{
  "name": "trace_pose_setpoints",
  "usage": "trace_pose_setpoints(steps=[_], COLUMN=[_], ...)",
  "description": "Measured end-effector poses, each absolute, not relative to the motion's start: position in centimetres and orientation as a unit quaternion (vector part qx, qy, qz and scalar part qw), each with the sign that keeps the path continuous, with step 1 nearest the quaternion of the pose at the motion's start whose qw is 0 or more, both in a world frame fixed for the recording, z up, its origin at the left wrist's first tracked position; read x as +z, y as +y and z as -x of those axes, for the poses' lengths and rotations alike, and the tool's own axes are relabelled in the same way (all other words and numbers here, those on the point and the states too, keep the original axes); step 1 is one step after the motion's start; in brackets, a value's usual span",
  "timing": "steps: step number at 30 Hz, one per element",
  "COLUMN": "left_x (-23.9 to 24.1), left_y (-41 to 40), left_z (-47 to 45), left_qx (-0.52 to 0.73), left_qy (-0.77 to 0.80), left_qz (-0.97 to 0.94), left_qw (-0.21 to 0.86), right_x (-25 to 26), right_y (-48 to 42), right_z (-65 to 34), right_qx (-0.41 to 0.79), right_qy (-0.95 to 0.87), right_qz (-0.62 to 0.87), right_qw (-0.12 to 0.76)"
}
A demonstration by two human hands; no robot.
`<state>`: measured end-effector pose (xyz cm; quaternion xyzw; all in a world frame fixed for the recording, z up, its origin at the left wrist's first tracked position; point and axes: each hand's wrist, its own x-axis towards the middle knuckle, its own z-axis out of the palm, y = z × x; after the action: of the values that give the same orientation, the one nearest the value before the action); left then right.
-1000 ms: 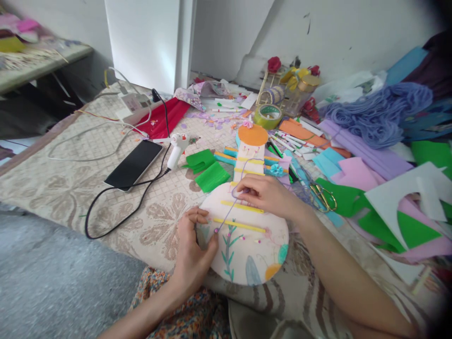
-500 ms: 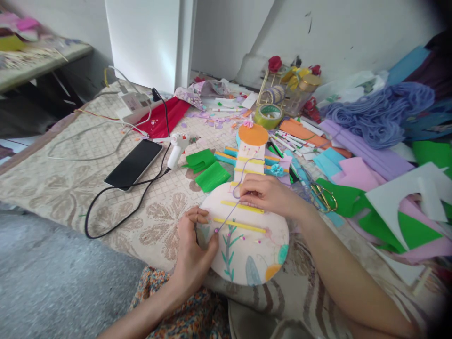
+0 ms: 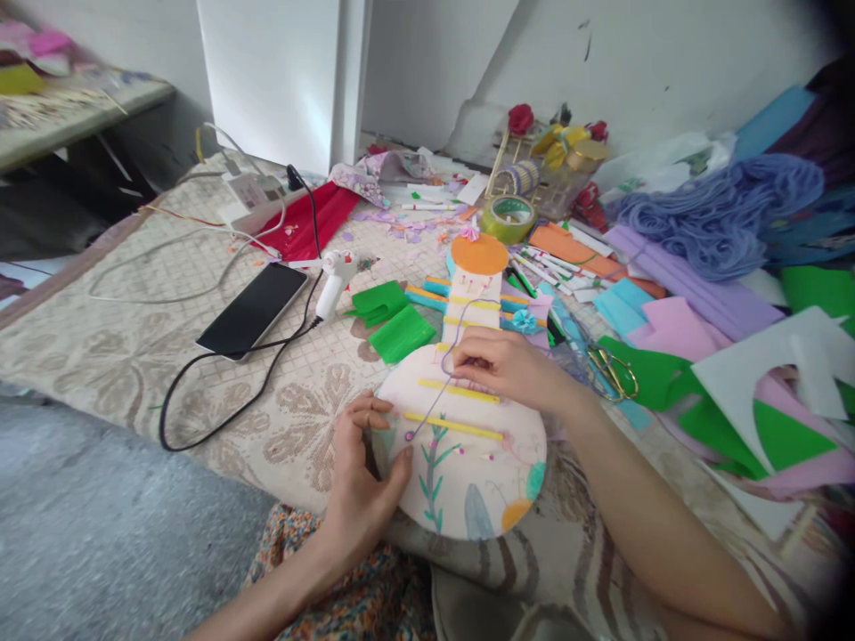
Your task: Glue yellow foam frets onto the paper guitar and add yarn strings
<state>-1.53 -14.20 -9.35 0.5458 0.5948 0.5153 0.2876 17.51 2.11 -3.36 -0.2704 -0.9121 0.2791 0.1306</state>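
A handmade paper guitar (image 3: pixel 468 499) lies on the table, its white body drawn with plants and crossed by yellow strips. Purple yarn (image 3: pixel 433 411) runs from a small pin-like dot at the body's left side up to my right hand (image 3: pixel 494 363). The thumb and fingers of that hand are pinched on the yarn above the body, and a loop of it curves over the neck. My left hand (image 3: pixel 367 454) rests at the body's left edge, thumb and fingers apart around the yarn's lower end.
A white glue gun (image 3: pixel 334 285) and a phone (image 3: pixel 254 312) lie left of the guitar, with a black cable looping by them. Green crepe paper (image 3: pixel 401 334) is close to the neck. Scissors (image 3: pixel 613 372), markers, tape (image 3: pixel 508 218) and blue yarn (image 3: pixel 714 214) lie to the right and behind.
My left thumb and fingertips have eased slightly away from the yarn's lower end. My right hand stays nearly still with the yarn.
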Motion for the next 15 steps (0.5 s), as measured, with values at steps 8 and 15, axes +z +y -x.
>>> trace_pose_setpoints(steps=[8,15], left_x=[-9.38,-9.18], left_y=[-14.44,-13.97], left_z=[2.06,1.85], left_qx=[0.495,0.495], left_qy=[0.603,0.610], left_qz=[-0.574,-0.559], left_qw=[0.249,0.265], right_x=[-3.35,-3.26], right_y=[2.14,2.09], right_z=[-17.49,-17.47], right_qx=[0.280,0.276], right_qy=[-0.911,-0.913], right_qz=[0.272,0.271], right_qw=[0.130,0.127])
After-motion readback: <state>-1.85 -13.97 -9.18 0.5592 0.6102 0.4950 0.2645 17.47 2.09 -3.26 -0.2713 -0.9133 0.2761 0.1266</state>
